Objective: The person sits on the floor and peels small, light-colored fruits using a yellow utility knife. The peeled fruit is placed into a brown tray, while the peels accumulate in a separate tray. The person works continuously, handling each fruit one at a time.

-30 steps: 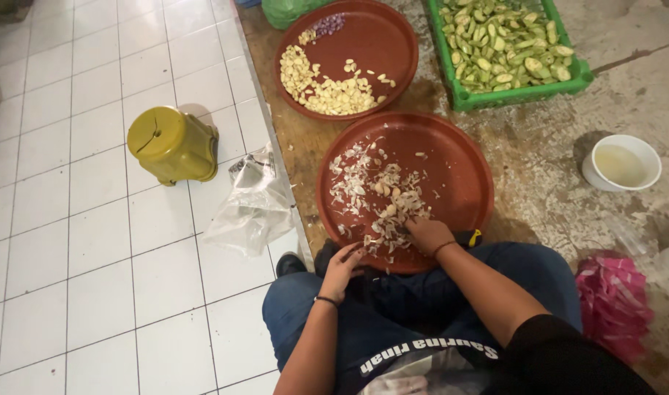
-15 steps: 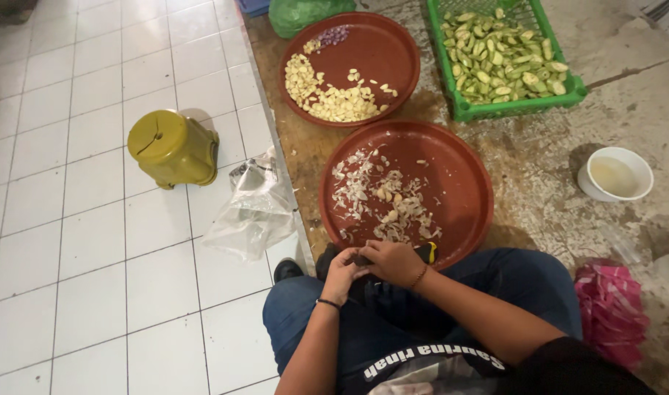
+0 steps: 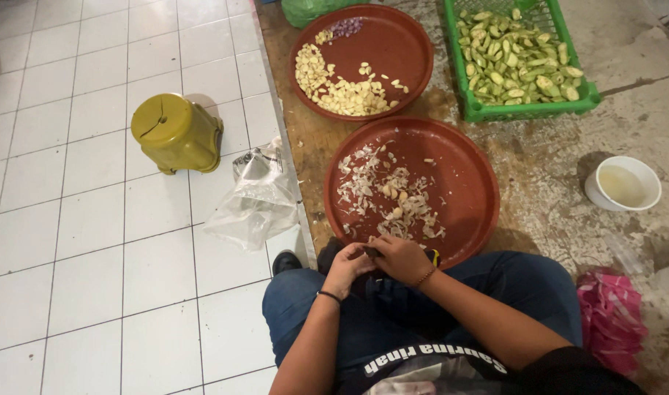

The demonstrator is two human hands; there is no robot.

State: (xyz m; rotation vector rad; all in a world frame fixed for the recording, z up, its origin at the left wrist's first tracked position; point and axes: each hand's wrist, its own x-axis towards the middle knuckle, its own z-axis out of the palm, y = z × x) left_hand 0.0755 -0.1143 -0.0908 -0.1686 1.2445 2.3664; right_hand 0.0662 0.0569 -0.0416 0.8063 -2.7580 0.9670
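Brown tray [image 3: 475, 219] of garlic skins lying at the board's near edge, left hand [image 3: 345, 269] and right hand [image 3: 402, 257] pinching a small clove [image 3: 371, 252] together just below it, second tray [image 3: 393, 51], green crate [image 3: 524, 110], white bowl [image 3: 623, 183] sitting beyond, yellow stool [image 3: 175, 132] and plastic bag [image 3: 258, 197] lying on tiles.

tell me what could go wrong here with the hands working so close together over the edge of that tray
The left hand and right hand meet around something small and dark at the near rim of the red tray; if it is a blade, a fingertip could get nicked. Peels lie near that rim and could spill onto the lap. The white bowl of liquid stands close to the right elbow and might be knocked.
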